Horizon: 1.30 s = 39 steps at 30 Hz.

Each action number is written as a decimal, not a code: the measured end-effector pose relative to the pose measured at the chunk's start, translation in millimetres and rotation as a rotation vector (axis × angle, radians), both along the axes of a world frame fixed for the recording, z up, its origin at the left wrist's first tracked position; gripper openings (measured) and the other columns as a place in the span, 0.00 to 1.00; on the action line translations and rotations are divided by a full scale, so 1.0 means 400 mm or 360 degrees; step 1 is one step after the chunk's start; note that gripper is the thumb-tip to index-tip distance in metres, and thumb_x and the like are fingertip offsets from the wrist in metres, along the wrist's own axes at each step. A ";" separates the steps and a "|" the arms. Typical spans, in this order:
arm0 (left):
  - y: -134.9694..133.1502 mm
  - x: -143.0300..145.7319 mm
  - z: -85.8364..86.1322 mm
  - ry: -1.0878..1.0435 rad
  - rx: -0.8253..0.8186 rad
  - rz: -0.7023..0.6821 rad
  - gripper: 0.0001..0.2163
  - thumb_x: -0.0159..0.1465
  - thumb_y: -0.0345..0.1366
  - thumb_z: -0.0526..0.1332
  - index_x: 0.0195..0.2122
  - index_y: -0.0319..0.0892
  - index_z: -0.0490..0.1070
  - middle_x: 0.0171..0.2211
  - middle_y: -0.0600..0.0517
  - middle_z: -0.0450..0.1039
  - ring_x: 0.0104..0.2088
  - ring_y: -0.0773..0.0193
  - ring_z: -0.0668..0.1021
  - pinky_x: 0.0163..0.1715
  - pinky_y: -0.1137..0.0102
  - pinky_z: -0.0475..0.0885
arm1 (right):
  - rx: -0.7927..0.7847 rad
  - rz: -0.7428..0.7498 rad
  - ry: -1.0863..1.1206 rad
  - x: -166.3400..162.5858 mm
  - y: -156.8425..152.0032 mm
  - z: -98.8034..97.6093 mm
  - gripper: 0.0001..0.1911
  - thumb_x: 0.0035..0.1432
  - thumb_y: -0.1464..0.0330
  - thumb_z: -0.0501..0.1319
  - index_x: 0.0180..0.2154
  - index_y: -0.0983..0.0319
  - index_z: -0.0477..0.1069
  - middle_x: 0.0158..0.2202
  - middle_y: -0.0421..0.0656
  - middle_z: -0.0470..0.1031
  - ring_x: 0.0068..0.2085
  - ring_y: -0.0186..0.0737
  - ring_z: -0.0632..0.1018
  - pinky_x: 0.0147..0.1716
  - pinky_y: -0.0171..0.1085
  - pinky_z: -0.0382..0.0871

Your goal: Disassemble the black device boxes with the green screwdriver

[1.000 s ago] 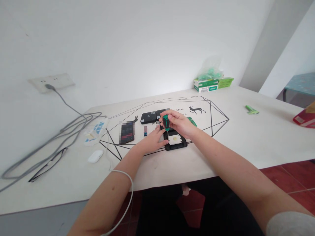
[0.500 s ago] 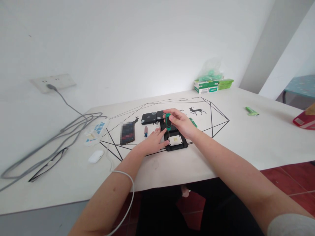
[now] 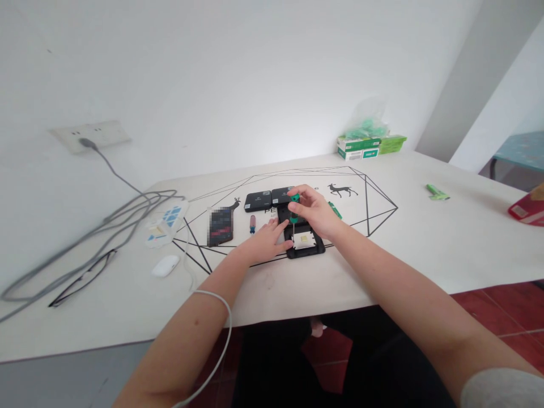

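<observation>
My right hand (image 3: 318, 213) is closed around the green handle of a screwdriver (image 3: 294, 215), whose shaft points down at the left side of an opened black device casing (image 3: 312, 253). Inside the casing sits a white plate (image 3: 298, 240) with a gold-coloured square. My left hand (image 3: 267, 242) lies with its fingers stretched out, the thumb at the casing's left edge by the screwdriver tip. Another black casing part (image 3: 284, 215) lies just behind, partly covered by my hands. A small screwdriver (image 3: 253, 222) with a reddish handle rests left of them.
Two black boxy devices (image 3: 258, 201) lie behind my hands, and a green piece (image 3: 335, 210) to the right. A blurred-out phone (image 3: 221, 226), white case (image 3: 165, 266), glasses (image 3: 83, 277) and grey cable (image 3: 123, 226) are leftward. Green-white boxes (image 3: 359, 144) stand against the wall.
The fingers of my right hand have shifted slightly on the screwdriver handle. The whole view has moved a little; my left hand stays at the casing's edge.
</observation>
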<state>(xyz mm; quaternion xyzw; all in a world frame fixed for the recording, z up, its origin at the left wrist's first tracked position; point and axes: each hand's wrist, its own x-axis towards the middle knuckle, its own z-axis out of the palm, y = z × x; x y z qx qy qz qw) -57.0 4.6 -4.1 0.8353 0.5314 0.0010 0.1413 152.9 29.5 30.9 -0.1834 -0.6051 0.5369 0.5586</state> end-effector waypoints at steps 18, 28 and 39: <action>0.004 -0.003 -0.006 -0.0044 0.0055 -0.0017 0.42 0.71 0.64 0.48 0.77 0.40 0.48 0.78 0.39 0.44 0.77 0.41 0.50 0.74 0.51 0.50 | -0.0092 -0.0012 -0.0024 0.006 0.006 0.003 0.16 0.60 0.51 0.69 0.41 0.54 0.78 0.45 0.40 0.79 0.43 0.38 0.78 0.44 0.39 0.75; 0.009 -0.009 -0.009 -0.0049 0.0060 -0.0028 0.43 0.71 0.65 0.48 0.77 0.41 0.48 0.78 0.38 0.43 0.77 0.40 0.49 0.74 0.50 0.49 | -0.0250 0.0190 0.0107 0.013 -0.021 0.031 0.13 0.59 0.57 0.69 0.41 0.57 0.77 0.48 0.44 0.84 0.45 0.43 0.84 0.52 0.48 0.78; 0.004 -0.005 -0.004 -0.0070 0.0047 -0.0008 0.43 0.71 0.66 0.48 0.77 0.42 0.48 0.78 0.38 0.43 0.77 0.40 0.49 0.74 0.48 0.50 | -0.0192 0.0192 0.0084 -0.002 -0.024 0.019 0.25 0.54 0.59 0.75 0.42 0.53 0.60 0.52 0.41 0.81 0.55 0.41 0.82 0.60 0.50 0.73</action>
